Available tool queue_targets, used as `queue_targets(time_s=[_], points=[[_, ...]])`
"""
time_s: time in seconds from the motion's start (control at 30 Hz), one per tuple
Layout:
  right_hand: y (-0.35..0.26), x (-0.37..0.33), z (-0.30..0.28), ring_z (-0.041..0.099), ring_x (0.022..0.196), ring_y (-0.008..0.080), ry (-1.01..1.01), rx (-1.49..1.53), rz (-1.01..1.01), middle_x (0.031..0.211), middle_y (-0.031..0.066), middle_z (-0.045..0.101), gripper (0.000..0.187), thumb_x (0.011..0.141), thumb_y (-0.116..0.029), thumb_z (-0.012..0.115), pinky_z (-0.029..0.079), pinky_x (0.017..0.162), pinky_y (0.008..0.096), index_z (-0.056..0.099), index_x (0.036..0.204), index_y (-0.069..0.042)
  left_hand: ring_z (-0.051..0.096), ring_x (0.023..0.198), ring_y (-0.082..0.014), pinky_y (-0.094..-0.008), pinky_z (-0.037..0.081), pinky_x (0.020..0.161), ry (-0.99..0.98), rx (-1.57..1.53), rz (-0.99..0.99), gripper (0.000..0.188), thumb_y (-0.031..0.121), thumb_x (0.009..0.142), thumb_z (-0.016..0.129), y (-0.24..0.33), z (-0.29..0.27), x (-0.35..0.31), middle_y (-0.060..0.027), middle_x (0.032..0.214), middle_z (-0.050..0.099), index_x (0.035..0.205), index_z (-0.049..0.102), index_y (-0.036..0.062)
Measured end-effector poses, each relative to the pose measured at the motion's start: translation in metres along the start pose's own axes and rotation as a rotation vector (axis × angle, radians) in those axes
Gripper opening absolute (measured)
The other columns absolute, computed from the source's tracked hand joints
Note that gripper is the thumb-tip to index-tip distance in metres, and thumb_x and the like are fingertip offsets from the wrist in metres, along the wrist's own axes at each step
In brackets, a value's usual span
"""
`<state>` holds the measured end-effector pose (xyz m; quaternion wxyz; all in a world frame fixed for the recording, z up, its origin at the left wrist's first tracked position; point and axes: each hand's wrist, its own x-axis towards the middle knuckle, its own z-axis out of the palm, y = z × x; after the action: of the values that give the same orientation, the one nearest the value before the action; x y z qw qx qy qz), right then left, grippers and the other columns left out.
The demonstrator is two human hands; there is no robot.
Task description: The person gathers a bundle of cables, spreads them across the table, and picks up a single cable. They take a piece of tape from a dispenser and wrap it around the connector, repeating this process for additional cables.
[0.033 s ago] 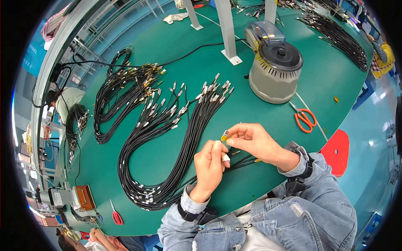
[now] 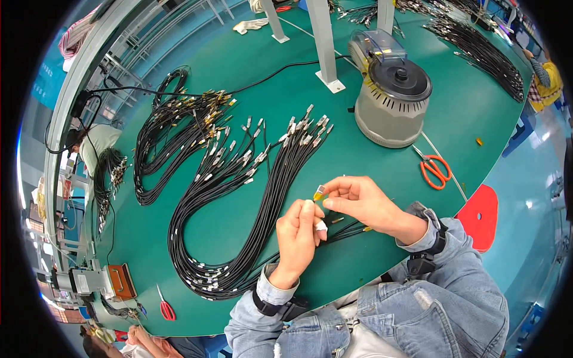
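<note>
In front of me, my left hand (image 2: 296, 234) is closed in a pinch on a cable end. Its small metal connector (image 2: 320, 190) points up, with yellow tape (image 2: 317, 196) just below the metal. The fingers of my right hand (image 2: 363, 204) are bent together against that taped end, thumb just beside it. A white wrap (image 2: 321, 226) covers one of my left fingers. Below my hands, several black cables (image 2: 349, 232) run across the green table (image 2: 334, 280). A large bundle of black cables (image 2: 271, 203) with pale connectors curves to the left of my hands.
A round grey tape dispenser (image 2: 391, 116) with a black lid stands beyond my right hand. Orange-handled scissors (image 2: 434, 171) lie nearer, and red-handled scissors (image 2: 167, 309) at the left edge. Another cable bundle (image 2: 146, 161) lies far left. A metal post (image 2: 325, 48) rises from the table.
The connector has tilted slightly and shifted a little to the left between my fingers. My left hand has moved very slightly; my right hand stays almost in place.
</note>
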<state>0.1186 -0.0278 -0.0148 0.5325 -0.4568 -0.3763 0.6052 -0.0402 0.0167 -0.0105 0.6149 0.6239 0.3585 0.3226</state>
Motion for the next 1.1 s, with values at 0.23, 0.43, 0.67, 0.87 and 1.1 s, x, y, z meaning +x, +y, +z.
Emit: queue_targets(time_s=[0.23, 0.43, 0.67, 0.87, 1.1], points=[[-0.001, -0.003, 0.005, 0.053, 0.084, 0.0081, -0.023, 0.03, -0.073, 0.091, 0.0027, 0.056, 0.023, 0.086, -0.012, 0.059, 0.044, 0.076, 0.0234, 0.054, 0.104, 0.001, 0.041, 0.039, -0.0051, -0.0172, 0.03, 0.035, -0.015, -0.222, -0.101, 0.033, 0.026, 0.097, 0.037, 0.003, 0.0, 0.001, 0.0, 0.053, 0.048, 0.076, 0.05, 0.0047], [0.006, -0.002, 0.005, 0.052, 0.084, 0.0084, 0.013, 0.021, -0.143, 0.09, 0.0023, 0.055, 0.016, 0.086, -0.011, 0.059, 0.043, 0.076, 0.0244, 0.054, 0.097, 0.001, 0.04, 0.04, -0.0029, -0.0161, 0.03, 0.037, -0.051, -0.231, -0.105, 0.032, 0.027, 0.097, 0.037, 0.0, 0.001, 0.0, 0.0002, 0.053, 0.05, 0.079, 0.052, 0.005], [0.008, -0.002, 0.003, 0.052, 0.082, 0.0089, 0.024, 0.068, -0.174, 0.089, 0.0027, 0.055, 0.01, 0.087, -0.008, 0.057, 0.043, 0.076, 0.0251, 0.056, 0.087, 0.001, 0.04, 0.038, -0.0049, -0.0168, 0.029, 0.035, -0.072, -0.248, -0.142, 0.033, 0.027, 0.097, 0.038, 0.004, 0.005, -0.001, 0.0003, 0.053, 0.047, 0.073, 0.048, 0.0058], [0.007, -0.003, 0.003, 0.051, 0.082, 0.0093, 0.031, -0.004, -0.223, 0.088, 0.0035, 0.055, 0.01, 0.087, -0.008, 0.057, 0.043, 0.075, 0.025, 0.055, 0.086, 0.002, 0.036, 0.037, -0.0045, -0.017, 0.027, 0.037, -0.135, -0.387, -0.214, 0.035, 0.029, 0.097, 0.037, 0.004, 0.002, 0.0, 0.0013, 0.05, 0.045, 0.074, 0.048, 0.0057], [0.003, -0.002, 0.003, 0.051, 0.082, 0.0101, -0.002, -0.039, -0.339, 0.088, 0.0042, 0.055, 0.009, 0.086, -0.008, 0.058, 0.043, 0.074, 0.0248, 0.055, 0.087, 0.001, 0.03, 0.034, -0.0051, -0.0196, 0.025, 0.038, -0.35, -0.688, -0.319, 0.037, 0.03, 0.098, 0.033, -0.003, -0.006, 0.004, 0.0027, 0.046, 0.039, 0.071, 0.046, 0.0068]])
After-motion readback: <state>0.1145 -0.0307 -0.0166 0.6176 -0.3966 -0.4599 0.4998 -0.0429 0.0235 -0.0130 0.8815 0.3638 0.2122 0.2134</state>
